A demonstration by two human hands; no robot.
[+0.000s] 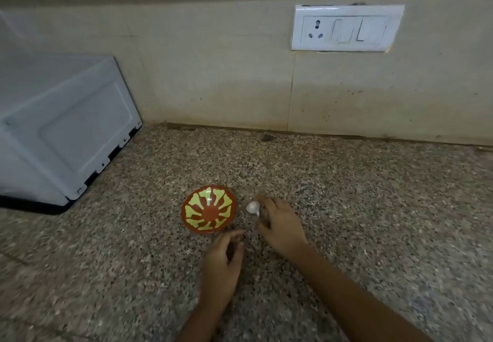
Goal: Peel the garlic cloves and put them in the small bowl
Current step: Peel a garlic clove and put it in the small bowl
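The small bowl (202, 216) sits on the speckled stone tabletop (360, 208). It is red with a yellow-green leaf pattern spreading out from its middle. The whole painted inside shows from rim to centre, tipped a little toward the viewer.

Just right of the bowl, nearly against its rim, lies the garlic (253, 207), pale and papery and still in its skin (the picture is a bit soft there, so I can't say whether it's one clove or a small bulb). The right hand (281, 225) comes in from the bowl's right. Its fingers (264, 199) are curled narrowly around the garlic, forefinger over the far side and thumb at the near side, holding it down on the stone.

The left hand (221, 264) is on the near side of the bowl. Its fingers are loosely bent with nothing in them, and the tips are close to the bowl's near rim without touching it.

Well to the left of the bowl stands a white appliance (61, 128), angled against the tiled wall (213, 75). Up on that wall, beyond the bowl and to its right, is a white socket plate (346, 28).
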